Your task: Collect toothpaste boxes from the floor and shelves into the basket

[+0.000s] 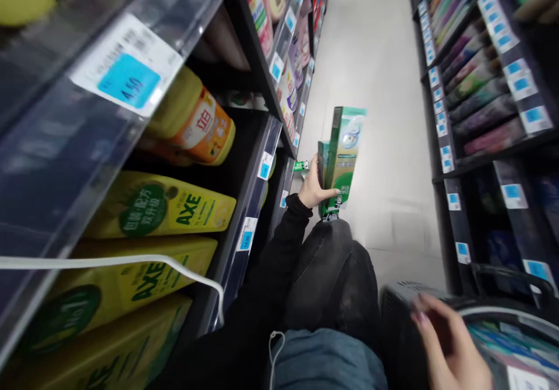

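Seemingly cardboard—left hand (313,187) grips boxes (339,160).

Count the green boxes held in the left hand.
2. Both stand upright in the left hand beside the shelves: a taller green box nearer the aisle and a shorter green box pressed against its shelf side. Another could be hidden behind them.

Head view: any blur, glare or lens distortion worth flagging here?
Head view: strong wide-angle bending of the shelves on both sides; the right hand over the basket is motion-blurred; the blue price tag is soft; the left hand and its green boxes read fairly sharp; the floor looks bright and washed out.
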The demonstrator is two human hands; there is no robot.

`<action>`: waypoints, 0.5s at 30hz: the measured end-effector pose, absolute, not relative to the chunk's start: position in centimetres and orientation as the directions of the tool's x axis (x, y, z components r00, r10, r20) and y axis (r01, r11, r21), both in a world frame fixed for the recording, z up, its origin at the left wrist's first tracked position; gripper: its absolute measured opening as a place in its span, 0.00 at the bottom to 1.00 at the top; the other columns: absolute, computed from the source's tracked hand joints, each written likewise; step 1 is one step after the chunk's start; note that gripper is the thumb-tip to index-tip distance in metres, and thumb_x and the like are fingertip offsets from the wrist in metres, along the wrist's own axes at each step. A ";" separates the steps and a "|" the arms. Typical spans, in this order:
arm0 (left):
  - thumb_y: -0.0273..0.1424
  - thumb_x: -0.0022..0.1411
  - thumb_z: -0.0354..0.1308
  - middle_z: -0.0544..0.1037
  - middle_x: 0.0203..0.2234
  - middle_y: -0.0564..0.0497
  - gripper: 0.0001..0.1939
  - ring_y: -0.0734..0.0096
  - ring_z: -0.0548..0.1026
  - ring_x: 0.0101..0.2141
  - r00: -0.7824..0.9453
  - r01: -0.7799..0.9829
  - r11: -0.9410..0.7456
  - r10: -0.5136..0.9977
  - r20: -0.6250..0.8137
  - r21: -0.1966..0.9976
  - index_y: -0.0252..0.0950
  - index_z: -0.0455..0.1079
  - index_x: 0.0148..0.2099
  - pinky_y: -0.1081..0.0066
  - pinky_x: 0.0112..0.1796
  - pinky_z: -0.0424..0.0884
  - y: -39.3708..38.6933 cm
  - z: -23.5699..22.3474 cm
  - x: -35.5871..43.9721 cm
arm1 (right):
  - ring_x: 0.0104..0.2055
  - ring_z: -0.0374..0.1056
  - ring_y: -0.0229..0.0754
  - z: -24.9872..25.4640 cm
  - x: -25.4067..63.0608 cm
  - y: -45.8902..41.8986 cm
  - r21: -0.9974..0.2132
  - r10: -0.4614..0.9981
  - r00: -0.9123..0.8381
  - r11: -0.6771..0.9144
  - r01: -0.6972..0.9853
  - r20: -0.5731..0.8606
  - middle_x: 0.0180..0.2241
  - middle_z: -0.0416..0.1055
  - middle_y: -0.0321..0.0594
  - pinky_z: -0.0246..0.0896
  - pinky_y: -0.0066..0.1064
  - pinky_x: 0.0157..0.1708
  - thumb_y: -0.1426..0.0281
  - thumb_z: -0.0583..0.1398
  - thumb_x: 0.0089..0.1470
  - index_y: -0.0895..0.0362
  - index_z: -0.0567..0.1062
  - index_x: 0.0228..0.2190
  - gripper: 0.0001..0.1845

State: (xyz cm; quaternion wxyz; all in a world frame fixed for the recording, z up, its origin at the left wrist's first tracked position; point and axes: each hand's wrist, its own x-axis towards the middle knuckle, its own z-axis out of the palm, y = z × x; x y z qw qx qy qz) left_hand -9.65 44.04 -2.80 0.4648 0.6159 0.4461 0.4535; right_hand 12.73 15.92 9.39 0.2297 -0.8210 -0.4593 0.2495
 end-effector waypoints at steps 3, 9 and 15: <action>0.44 0.39 0.71 0.62 0.60 0.36 0.64 0.41 0.65 0.56 0.447 -0.065 -0.054 0.891 0.077 0.996 0.34 0.39 0.70 0.52 0.53 0.66 41.5 4.3 -6.2 | 0.46 0.71 0.51 10.7 11.2 20.9 -0.814 0.871 0.492 -0.292 0.502 -0.009 0.51 0.69 0.50 0.67 0.47 0.46 0.53 0.58 0.54 0.53 0.63 0.56 0.31; 0.43 0.40 0.71 0.62 0.61 0.39 0.58 0.41 0.66 0.56 0.856 -0.204 0.260 0.515 0.043 0.944 0.37 0.46 0.68 0.54 0.52 0.68 32.4 9.7 -0.4 | 0.45 0.70 0.49 14.5 11.9 21.4 -0.908 0.787 0.613 -0.206 0.364 0.067 0.46 0.71 0.48 0.66 0.44 0.46 0.52 0.61 0.51 0.54 0.67 0.49 0.28; 0.43 0.49 0.66 0.67 0.57 0.42 0.45 0.47 0.66 0.57 0.906 0.073 0.214 0.393 -0.154 0.974 0.37 0.52 0.65 0.53 0.56 0.63 24.1 9.0 2.8 | 0.41 0.71 0.47 13.3 13.8 13.4 -0.945 0.563 0.814 -0.322 0.057 -0.143 0.38 0.75 0.42 0.66 0.38 0.43 0.49 0.63 0.48 0.56 0.71 0.40 0.26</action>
